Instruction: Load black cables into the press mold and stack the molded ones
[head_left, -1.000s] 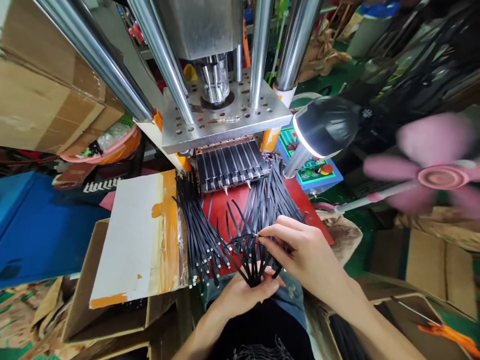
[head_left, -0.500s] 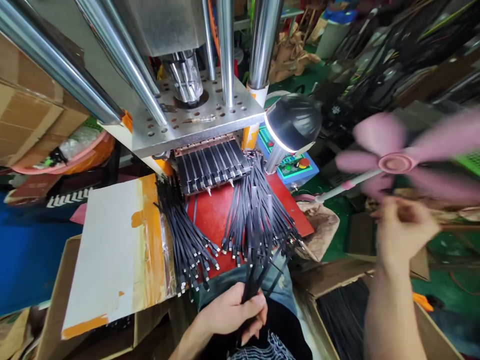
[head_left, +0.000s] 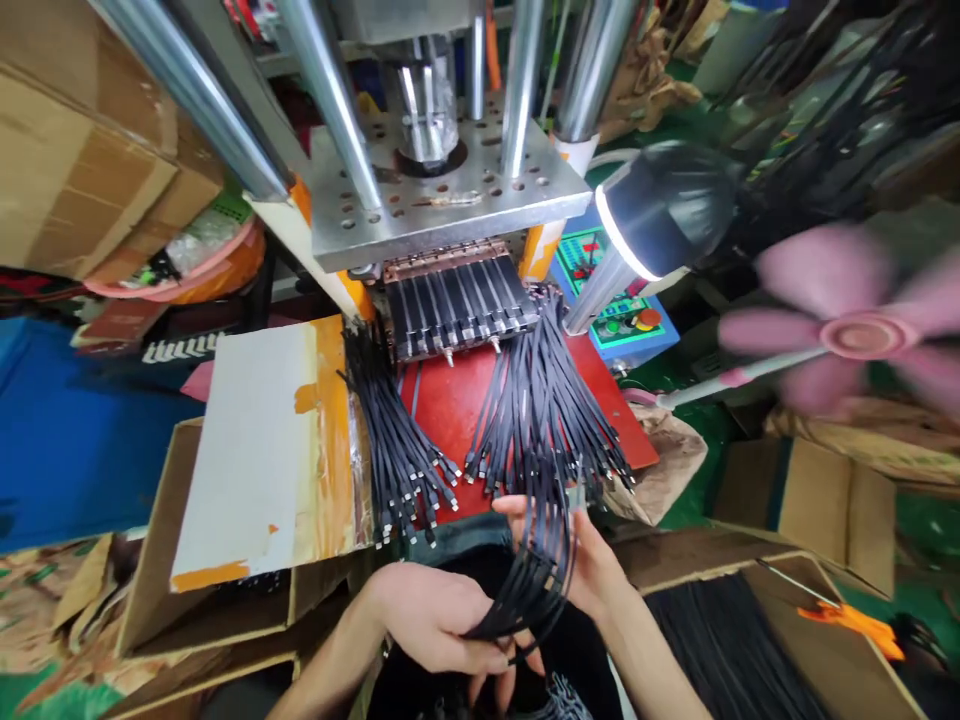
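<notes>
A bunch of flat black cables (head_left: 536, 575) bends in an arc over my lap. My left hand (head_left: 442, 620) is closed around its lower end. Behind the upper part of that bunch is my right hand (head_left: 596, 560), with fingertips showing on the left side; the cables hide most of its grip. Just beyond, a wide pile of black cables (head_left: 551, 400) with small metal plug ends lies on the red board (head_left: 446, 400). Another pile of cables (head_left: 401, 440) lies to the left. Several dark strips sit side by side in the metal mould (head_left: 461, 310) under the press plate.
The steel press plate (head_left: 450, 215) and its columns stand ahead. A lamp (head_left: 667, 215), a blue control box (head_left: 637, 330) and a spinning pink fan (head_left: 862, 335) are at right. A white board (head_left: 255, 450) lies left. A carton (head_left: 847, 640) of black strands stands at lower right.
My right hand has come in from the far right, near the fan, to the cable bunch. The bunch in my left hand now bends over. The view has shifted.
</notes>
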